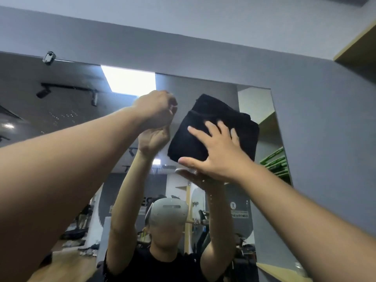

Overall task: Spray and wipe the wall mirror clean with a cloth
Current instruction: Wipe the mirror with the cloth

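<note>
Two bare forearms are raised up and forward from the lower corners of the view toward the wall mirror (pixel 203 94). The right hand (pixel 215 157) is laid flat against a folded black cloth (pixel 203 127), its fingers (pixel 198 132) straight and spread apart, with the thumb stretched out along the lower edge of the cloth; the cloth is pressed onto the glass and reaches above and to both sides of those fingers. Just to the left of the cloth, the left hand (pixel 156 108) is held close to the glass with its fingers curled inward; whether anything is held inside them cannot be told, and no spray bottle can be made out. Beyond the fingers, the mirror surface carries small droplets and specks, most of them up and to the left of the left hand and a few just under the right palm. In the reflection below both hands, a person in a black shirt wearing a light grey headset (pixel 167 210) is seen with both arms lifted. A grey wall (pixel 325 119) frames the mirror to the right of the cloth.
</note>
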The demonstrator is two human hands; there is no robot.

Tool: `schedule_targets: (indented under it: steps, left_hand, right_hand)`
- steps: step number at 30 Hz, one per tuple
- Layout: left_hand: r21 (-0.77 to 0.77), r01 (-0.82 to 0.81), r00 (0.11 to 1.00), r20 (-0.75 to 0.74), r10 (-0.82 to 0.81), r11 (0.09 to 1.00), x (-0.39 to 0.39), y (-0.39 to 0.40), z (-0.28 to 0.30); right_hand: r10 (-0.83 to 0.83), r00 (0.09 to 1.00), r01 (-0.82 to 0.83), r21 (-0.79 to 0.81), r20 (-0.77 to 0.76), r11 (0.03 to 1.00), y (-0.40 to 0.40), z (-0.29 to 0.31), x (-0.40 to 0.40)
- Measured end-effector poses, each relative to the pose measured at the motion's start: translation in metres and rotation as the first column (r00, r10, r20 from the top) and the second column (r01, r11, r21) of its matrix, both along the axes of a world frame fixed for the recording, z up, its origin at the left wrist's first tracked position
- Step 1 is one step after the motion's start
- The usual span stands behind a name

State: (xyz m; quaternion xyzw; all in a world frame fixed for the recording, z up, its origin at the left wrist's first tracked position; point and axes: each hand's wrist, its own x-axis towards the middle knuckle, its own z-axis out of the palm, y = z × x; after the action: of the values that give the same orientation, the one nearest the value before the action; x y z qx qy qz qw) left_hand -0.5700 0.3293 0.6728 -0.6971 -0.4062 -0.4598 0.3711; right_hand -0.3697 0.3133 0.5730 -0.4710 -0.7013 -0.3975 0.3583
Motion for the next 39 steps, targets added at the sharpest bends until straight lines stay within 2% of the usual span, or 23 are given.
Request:
schedule_targets:
  steps: [1, 3, 5, 8, 14, 20, 24, 31, 34, 39]
  left_hand:
    - [-0.002, -0.011, 1.0, -0.019, 0.011, 1.0, -0.001, 0.001, 0.0]
    - [0.011, -0.034, 0.998, -0.05, 0.035, 0.999, -0.002, 0.001, 0.001]
    - [0.066, -0.073, 0.996, -0.048, 0.076, 0.995, -0.001, 0.001, 0.004]
    - [0.075, -0.094, 0.995, -0.028, 0.096, 0.993, 0.003, 0.009, 0.002]
    - [0.073, -0.078, 0.996, -0.044, 0.081, 0.994, 0.013, 0.029, 0.004]
    - [0.119, 0.146, 0.989, -0.043, -0.142, 0.982, 0.029, 0.036, 0.011]
    - [0.204, 0.19, 0.98, 0.014, -0.197, 0.96, 0.035, 0.052, 0.017]
    - [0.28, 0.179, 0.982, 0.014, -0.191, 0.943, 0.036, 0.05, 0.015]
    - [0.319, 0.115, 0.99, 0.037, -0.133, 0.941, 0.039, 0.048, 0.016]
    - [0.363, 0.102, 0.985, 0.095, -0.145, 0.926, 0.046, 0.049, 0.014]
  right_hand:
    - [0.047, 0.999, -0.047, -0.011, -0.016, 0.999, 0.003, -0.004, -0.001]
    - [0.176, 0.98, -0.168, 0.099, -0.088, 0.981, 0.003, -0.008, 0.0]
    - [0.073, 0.995, -0.058, 0.213, -0.066, 0.975, 0.006, -0.006, 0.004]
    - [-0.127, 0.99, 0.135, 0.173, -0.058, 0.976, 0.017, -0.007, 0.006]
    - [-0.143, 0.987, 0.152, 0.154, -0.071, 0.976, 0.03, -0.012, 0.006]
    - [-0.07, 0.988, 0.095, 0.185, -0.138, 0.978, 0.035, 0.006, 0.013]
    - [-0.036, 0.985, 0.071, 0.204, -0.17, 0.976, 0.039, 0.026, 0.021]
    - [0.011, 0.943, 0.081, 0.263, -0.333, 0.962, 0.047, 0.066, 0.035]
    - [0.023, 0.9, 0.112, 0.281, -0.435, 0.953, 0.048, 0.092, 0.044]
    - [0.074, 0.816, 0.166, 0.356, -0.574, 0.92, 0.045, 0.118, 0.05]
